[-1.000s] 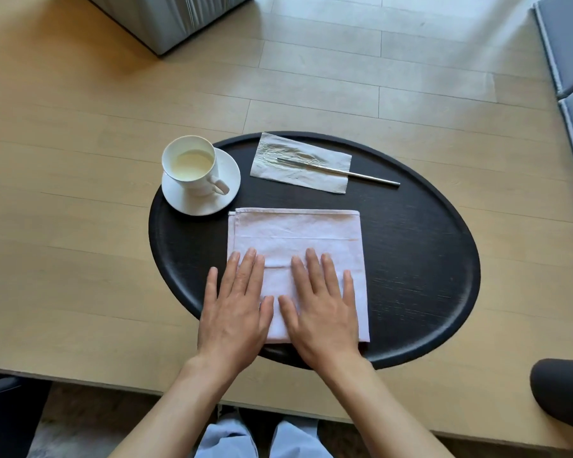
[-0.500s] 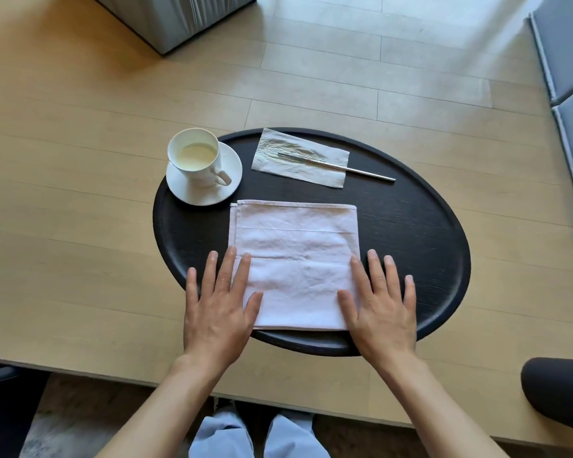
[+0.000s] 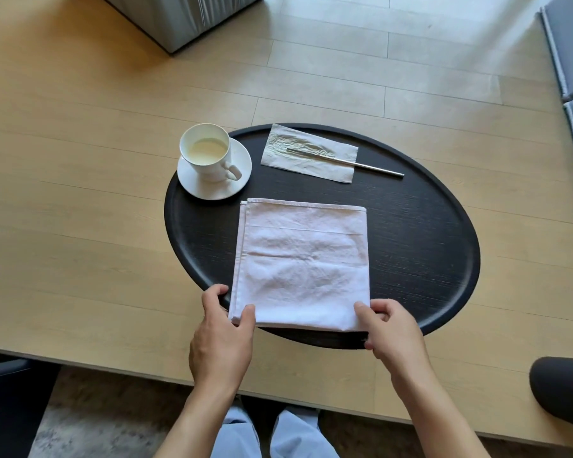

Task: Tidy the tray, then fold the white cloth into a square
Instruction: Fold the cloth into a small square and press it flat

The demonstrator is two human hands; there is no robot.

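The white cloth (image 3: 301, 262) lies folded into a near-square on the black oval tray (image 3: 420, 246). My left hand (image 3: 222, 338) pinches the cloth's near left corner, thumb on top. My right hand (image 3: 390, 335) pinches the near right corner the same way. At the tray's far left, a white cup (image 3: 207, 153) with pale liquid stands on its saucer (image 3: 214, 190). A paper napkin (image 3: 309, 153) lies at the far side with a thin metal utensil (image 3: 371, 166) on it.
The tray rests on a light wooden table (image 3: 80, 209), close to its near edge. A grey block (image 3: 182, 18) stands at the far left. Grey cushions (image 3: 572, 61) are at the right, a dark rounded object (image 3: 565, 388) at the lower right.
Both hands slid outward from flat on the cloth's middle to its near corners, then curled and took hold of those corners.
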